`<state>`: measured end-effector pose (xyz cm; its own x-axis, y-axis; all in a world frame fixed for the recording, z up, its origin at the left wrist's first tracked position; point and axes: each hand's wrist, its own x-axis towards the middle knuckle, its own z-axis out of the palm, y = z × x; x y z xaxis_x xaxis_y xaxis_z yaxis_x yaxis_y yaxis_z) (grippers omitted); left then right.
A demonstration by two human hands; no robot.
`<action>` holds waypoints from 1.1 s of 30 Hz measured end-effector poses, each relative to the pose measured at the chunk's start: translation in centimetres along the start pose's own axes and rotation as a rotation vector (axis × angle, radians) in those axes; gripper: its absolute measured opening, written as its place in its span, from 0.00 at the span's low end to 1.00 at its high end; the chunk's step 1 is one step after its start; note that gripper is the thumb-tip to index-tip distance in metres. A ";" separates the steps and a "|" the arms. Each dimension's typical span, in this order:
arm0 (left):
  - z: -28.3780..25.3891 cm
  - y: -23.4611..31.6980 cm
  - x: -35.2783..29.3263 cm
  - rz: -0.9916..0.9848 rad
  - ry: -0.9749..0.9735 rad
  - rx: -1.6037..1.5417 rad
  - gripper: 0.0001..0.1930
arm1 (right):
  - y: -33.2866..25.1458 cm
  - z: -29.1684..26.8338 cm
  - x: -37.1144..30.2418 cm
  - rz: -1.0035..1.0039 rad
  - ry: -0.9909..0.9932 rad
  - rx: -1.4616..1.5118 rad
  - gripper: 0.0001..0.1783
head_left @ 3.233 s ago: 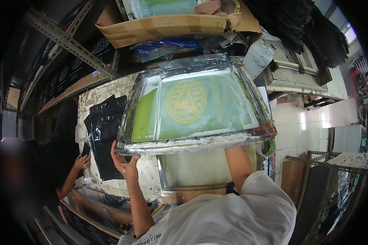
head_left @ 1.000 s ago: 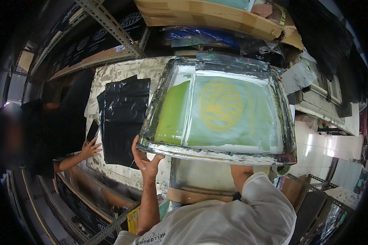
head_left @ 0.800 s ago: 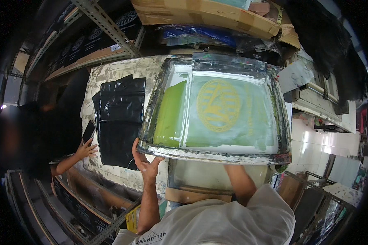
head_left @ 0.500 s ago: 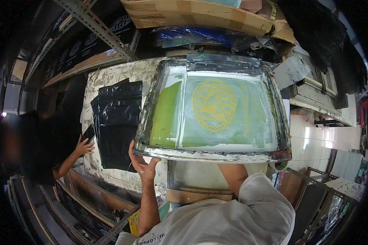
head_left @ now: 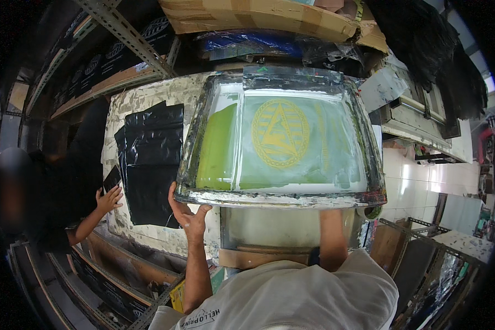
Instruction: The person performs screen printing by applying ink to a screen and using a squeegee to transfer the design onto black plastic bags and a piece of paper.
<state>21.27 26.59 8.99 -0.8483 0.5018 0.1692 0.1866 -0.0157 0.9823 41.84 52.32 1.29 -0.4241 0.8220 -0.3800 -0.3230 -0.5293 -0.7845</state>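
Note:
A screen-printing frame (head_left: 280,200) with a paint-caked border is lifted at its near edge. Its mesh (head_left: 330,137) carries a yellow round emblem, and a band of olive-green ink (head_left: 214,154) lies along its left side. My left hand (head_left: 190,220) grips the frame's near left corner, thumb on the near side, some fingers hidden behind the border. My right forearm (head_left: 333,239) reaches beneath the frame; that hand is hidden under it. Below the near edge, part of a pale flat surface (head_left: 269,228) shows.
Black plastic sheets (head_left: 154,159) lie stacked on the stained table (head_left: 173,88) left of the frame. At far left, another person's hand (head_left: 110,199) rests near the table edge by a small dark flat object. Metal shelving (head_left: 121,38) and a cardboard box (head_left: 247,19) stand behind.
My right forearm has shifted rightward under the frame and points straighter forward. My left hand keeps its hold on the corner. The whole view has shifted slightly.

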 end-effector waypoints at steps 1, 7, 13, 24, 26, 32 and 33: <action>0.0 0.1 0.0 -0.005 -0.001 -0.004 0.59 | 0.8 1.9 0.1 0.015 -0.039 0.038 0.30; 0.2 0.9 0.2 0.025 -0.012 0.021 0.59 | 4.7 11.8 -1.2 0.103 -0.243 0.180 0.31; 0.2 1.7 0.5 0.023 -0.031 0.045 0.59 | 3.5 7.0 3.0 0.020 -0.096 0.039 0.31; 0.2 0.9 0.1 0.025 -0.016 -0.008 0.59 | -2.3 -7.4 -3.6 -0.032 0.154 -0.017 0.32; 0.2 0.8 0.1 0.027 -0.024 -0.007 0.59 | -1.7 -6.2 -4.8 -0.001 0.081 0.093 0.32; 0.1 0.9 0.4 0.067 -0.041 0.004 0.58 | 3.1 3.8 -7.3 0.218 -0.291 0.543 0.32; 0.1 0.9 0.4 0.062 -0.043 0.011 0.58 | 3.6 5.4 -7.9 0.265 -0.341 0.620 0.32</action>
<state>21.18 26.87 9.92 -0.8128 0.5368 0.2261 0.2441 -0.0384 0.9690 39.45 42.81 4.13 -0.7596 0.5935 -0.2660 -0.5480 -0.8043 -0.2297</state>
